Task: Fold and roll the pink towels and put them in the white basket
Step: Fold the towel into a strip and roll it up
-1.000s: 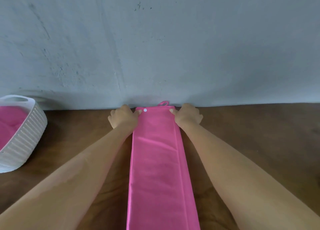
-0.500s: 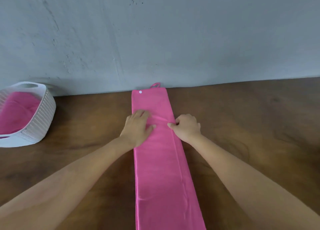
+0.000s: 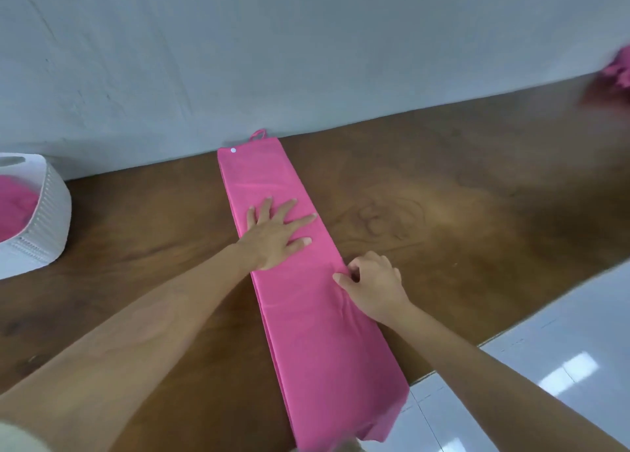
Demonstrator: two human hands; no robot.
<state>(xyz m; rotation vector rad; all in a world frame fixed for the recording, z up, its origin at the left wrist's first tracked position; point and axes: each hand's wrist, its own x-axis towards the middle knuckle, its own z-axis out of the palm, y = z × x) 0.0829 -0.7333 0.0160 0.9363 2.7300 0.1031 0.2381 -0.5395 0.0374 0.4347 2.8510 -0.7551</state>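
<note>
Left forearm (image 3: 153, 332), right forearm (image 3: 494, 376) bare. Blurred pale cream cloth (image 3: 17, 439) at left arm's near end, well behind left hand (image 3: 272, 237).

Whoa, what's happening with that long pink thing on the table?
A person is folding a pink towel on the wooden table. It lies flat as a long narrow strip, not yet rolled. The left hand presses flat on it with spread fingers, while the right hand pinches its right edge. The white basket at the left holds some pink cloth, and a blurry pink heap sits at the far right.
</note>
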